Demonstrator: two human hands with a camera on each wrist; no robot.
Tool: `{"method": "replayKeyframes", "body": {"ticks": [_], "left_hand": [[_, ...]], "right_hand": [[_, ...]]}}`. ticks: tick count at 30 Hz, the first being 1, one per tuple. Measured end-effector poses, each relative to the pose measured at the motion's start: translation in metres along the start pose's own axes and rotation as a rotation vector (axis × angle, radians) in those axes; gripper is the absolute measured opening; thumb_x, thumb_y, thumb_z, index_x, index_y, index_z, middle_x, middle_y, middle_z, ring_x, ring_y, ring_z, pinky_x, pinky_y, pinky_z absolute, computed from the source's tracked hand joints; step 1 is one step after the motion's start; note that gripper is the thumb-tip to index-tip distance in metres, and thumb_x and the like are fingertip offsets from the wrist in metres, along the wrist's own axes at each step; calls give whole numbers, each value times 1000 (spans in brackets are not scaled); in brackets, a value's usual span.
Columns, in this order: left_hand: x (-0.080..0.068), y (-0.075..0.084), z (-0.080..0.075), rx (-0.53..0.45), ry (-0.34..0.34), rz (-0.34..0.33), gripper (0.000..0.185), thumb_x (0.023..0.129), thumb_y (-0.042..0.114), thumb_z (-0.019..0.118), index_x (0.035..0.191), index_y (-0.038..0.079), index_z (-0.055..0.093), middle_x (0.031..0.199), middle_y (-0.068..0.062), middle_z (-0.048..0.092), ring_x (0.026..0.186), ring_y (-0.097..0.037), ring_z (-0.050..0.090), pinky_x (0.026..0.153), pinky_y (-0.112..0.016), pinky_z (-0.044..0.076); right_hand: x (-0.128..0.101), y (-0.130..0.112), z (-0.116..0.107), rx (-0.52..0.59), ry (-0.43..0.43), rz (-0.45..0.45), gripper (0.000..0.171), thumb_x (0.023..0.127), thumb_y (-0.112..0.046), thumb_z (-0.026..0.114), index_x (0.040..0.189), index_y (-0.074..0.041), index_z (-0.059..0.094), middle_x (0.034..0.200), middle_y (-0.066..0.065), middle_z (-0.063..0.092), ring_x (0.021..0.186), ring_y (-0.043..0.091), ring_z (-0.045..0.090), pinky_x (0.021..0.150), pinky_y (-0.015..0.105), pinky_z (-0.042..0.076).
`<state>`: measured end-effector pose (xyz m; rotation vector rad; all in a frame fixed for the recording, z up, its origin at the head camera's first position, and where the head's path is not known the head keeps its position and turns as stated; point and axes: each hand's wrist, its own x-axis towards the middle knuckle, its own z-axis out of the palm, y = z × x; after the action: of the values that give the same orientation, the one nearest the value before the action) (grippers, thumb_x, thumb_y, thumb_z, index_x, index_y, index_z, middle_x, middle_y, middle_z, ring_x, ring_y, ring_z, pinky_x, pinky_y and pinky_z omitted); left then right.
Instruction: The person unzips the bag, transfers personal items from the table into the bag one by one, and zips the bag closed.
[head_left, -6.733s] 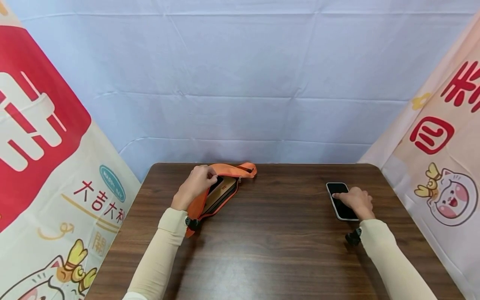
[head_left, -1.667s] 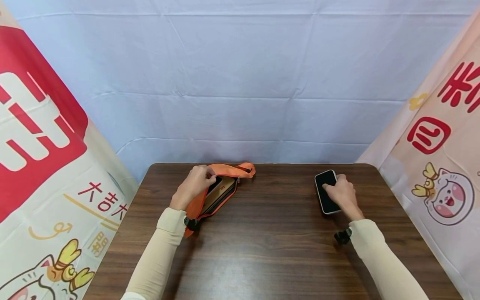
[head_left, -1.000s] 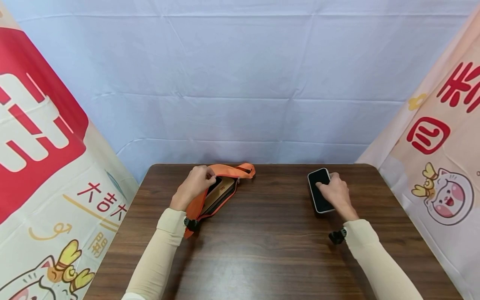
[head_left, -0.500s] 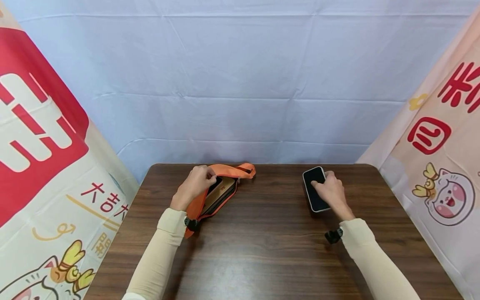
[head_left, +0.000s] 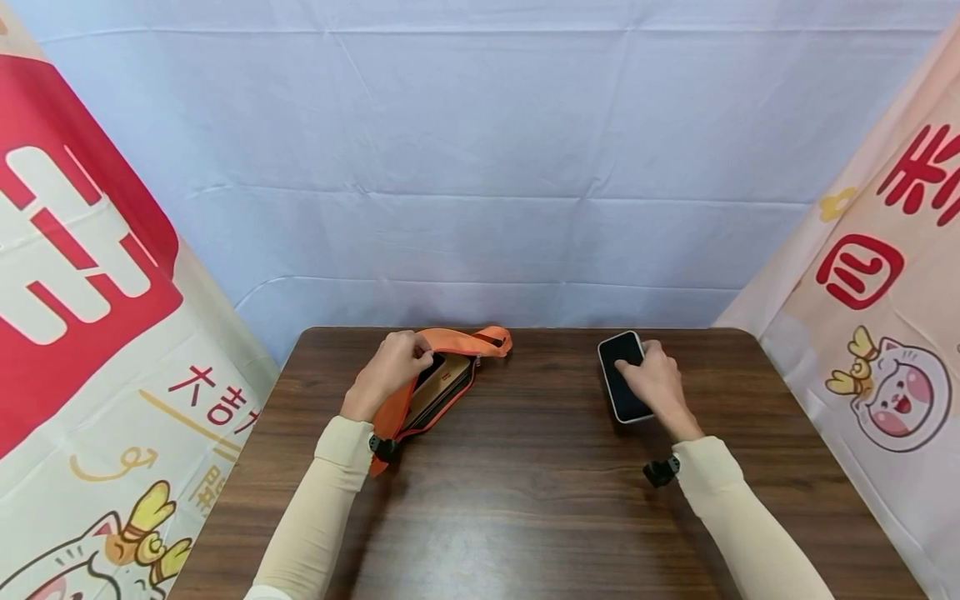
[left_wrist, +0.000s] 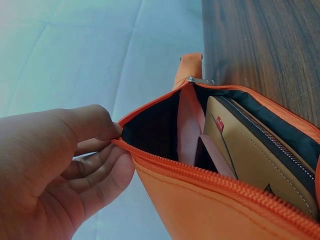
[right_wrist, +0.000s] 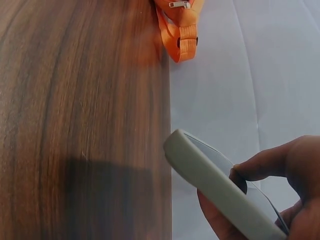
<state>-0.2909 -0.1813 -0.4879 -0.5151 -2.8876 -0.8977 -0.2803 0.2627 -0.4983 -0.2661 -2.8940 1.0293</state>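
My left hand pinches the rim of an unzipped orange bag between thumb and fingers, drawing its mouth wide. Inside the bag stands a tan wallet with a dark zip. A pale pink flat piece is beside the wallet; its kind is unclear. On the right, my right hand grips a smartphone in a light case, thumb on the dark screen and fingers underneath. In the right wrist view the phone is tilted and raised, its shadow falling on the table. Part of the screen is hidden by the hand.
The brown wooden table lies under both hands. At the bag's far end an orange strap loops near the table's back edge. A pale cloth wall hangs behind, with printed banners at both sides.
The phone, earlier lying on the table under my right hand, has been lifted and keeps shifting left towards the bag. My left hand stays at the bag's rim.
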Motion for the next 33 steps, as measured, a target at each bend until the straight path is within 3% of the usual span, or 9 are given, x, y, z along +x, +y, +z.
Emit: {"method": "replayKeyframes", "body": {"ticks": [18, 33], "left_hand": [[0, 1, 0, 0, 0, 1, 12, 105, 13, 68, 106, 4, 76, 104, -12, 73, 87, -20, 71, 79, -38, 62], [2, -2, 1, 3, 1, 7, 13, 105, 13, 68, 106, 4, 77, 104, -12, 73, 88, -21, 71, 79, -38, 62]], "right_hand": [[0, -13, 8, 29, -13, -15, 64, 102, -32, 65, 147, 9, 45, 122, 37, 65, 93, 42, 72, 71, 44, 59], [-3, -21, 13, 16, 19, -39, 60, 101, -30, 67, 143, 9, 49, 118, 36, 67, 96, 45, 70, 79, 51, 58]]}}
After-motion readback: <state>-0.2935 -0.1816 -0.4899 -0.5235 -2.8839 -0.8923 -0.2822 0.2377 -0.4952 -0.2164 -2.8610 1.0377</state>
